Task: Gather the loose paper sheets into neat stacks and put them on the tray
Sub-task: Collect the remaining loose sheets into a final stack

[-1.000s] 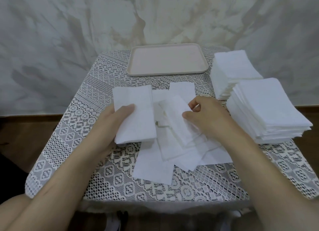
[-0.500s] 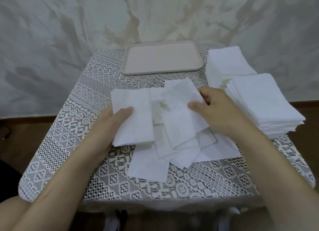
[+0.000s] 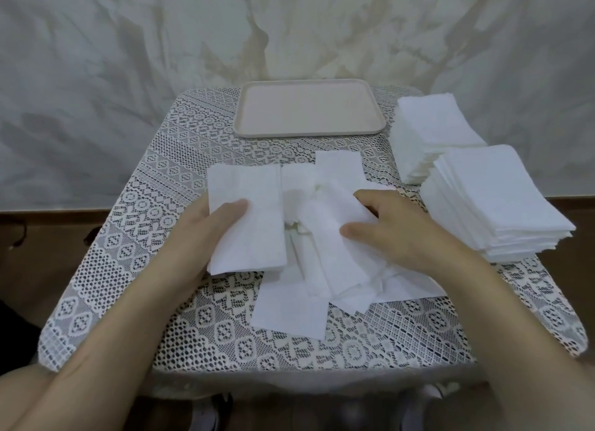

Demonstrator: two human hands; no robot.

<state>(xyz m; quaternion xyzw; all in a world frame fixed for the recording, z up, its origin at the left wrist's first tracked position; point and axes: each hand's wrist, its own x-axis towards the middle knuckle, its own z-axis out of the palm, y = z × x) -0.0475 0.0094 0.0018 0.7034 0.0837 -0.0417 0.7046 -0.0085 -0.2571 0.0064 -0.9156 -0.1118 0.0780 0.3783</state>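
Several loose white paper sheets (image 3: 289, 308) lie scattered in the middle of the lace-covered table. My left hand (image 3: 209, 227) holds a small gathered stack of sheets (image 3: 254, 202), thumb on top and fingers underneath. My right hand (image 3: 386, 231) pinches one loose sheet (image 3: 335, 211) between thumb and fingers and holds it tilted above the pile. The beige tray (image 3: 309, 131) sits at the far edge of the table with nothing on it.
Two tall neat stacks of white sheets stand on the right: one far (image 3: 434, 127), one near (image 3: 492, 198). The lace tablecloth (image 3: 154, 237) covers the small table. A marbled wall is behind. Shoes (image 3: 209, 411) show under the front edge.
My right hand has lifted a loose sheet from the pile and swung it leftward toward the stack in my left hand. The left hand has stayed in place.
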